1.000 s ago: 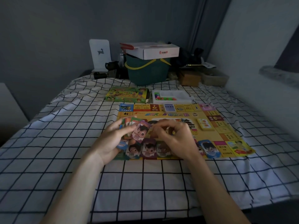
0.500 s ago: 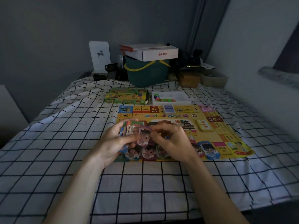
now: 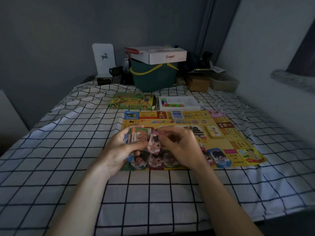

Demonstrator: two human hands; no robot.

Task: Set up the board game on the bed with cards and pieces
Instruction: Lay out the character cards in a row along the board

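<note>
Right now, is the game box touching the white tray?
Apart. The head view shows a strip of checked sheet between the game box and the white tray.

Dim bedroom: bed [image 3: 51,167] in checked sheet, clutter behind.

Game board [image 3: 221,133] on checked bed [image 3: 68,150]

Head cam, looking fwd & down at bed [image 3: 51,167]; hands close below; far wall behind.
</note>
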